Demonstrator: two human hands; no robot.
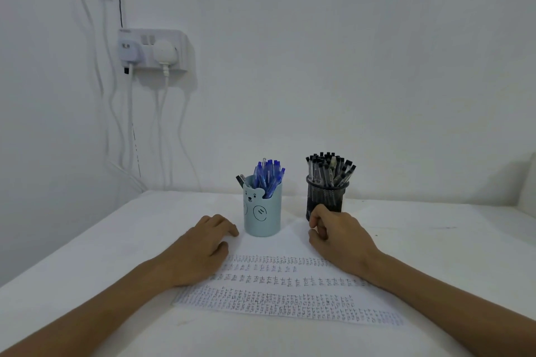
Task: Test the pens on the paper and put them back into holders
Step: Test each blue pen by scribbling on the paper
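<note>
views: a single wide-angle view is given, worn on the person's head.
position: the camera is held above the near edge of the white cloth-covered table (87,255).
direction: it is aimed forward and slightly down; the plain white wall (348,66) is faced squarely.
nearness: the left hand (200,249) and right hand (339,238) are seen close, low in the frame.
centre: the pale blue bear-faced cylindrical holder (262,211) and the black mesh holder (326,194) are framed just beyond them.
</note>
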